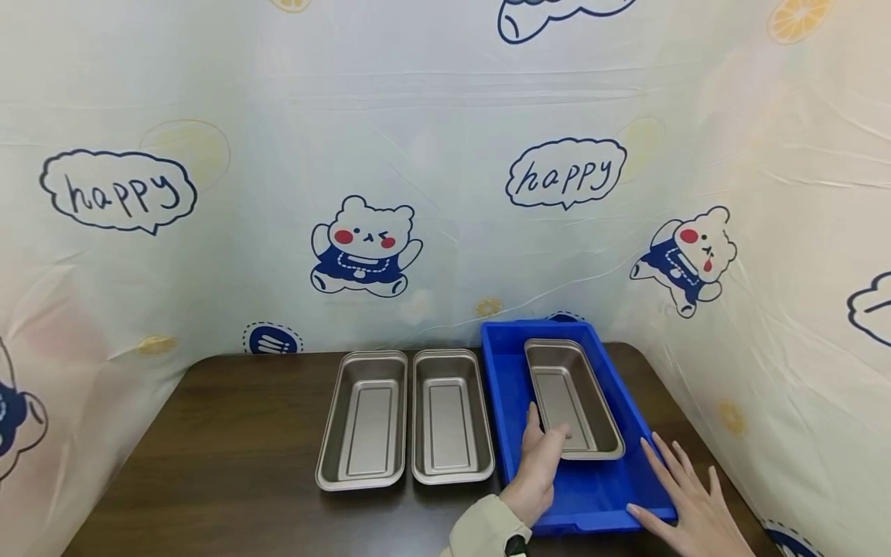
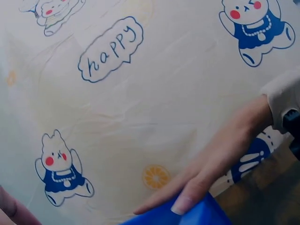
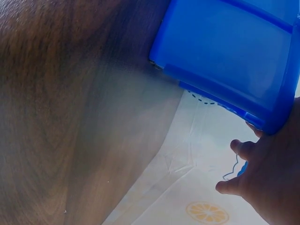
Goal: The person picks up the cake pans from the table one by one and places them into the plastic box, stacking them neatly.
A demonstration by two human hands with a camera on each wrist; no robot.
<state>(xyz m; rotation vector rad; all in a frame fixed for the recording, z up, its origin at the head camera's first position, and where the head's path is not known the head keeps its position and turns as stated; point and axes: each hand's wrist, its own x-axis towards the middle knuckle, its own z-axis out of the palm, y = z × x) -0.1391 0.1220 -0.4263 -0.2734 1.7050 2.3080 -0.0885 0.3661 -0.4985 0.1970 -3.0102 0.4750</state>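
A blue plastic bin stands at the right of the table, with a metal loaf pan inside it, tilted slightly to one side. My left hand pinches that pan at its near left corner, thumb over the rim and fingers along the outer side. With fingers spread, my right hand touches the bin's right rim close to its front corner. The right wrist view shows the same hand against the edge of the bin.
Two more loaf pans stand side by side left of the bin, a left one and a right one. They rest on a dark wooden table. A printed curtain hangs behind the table and along its sides.
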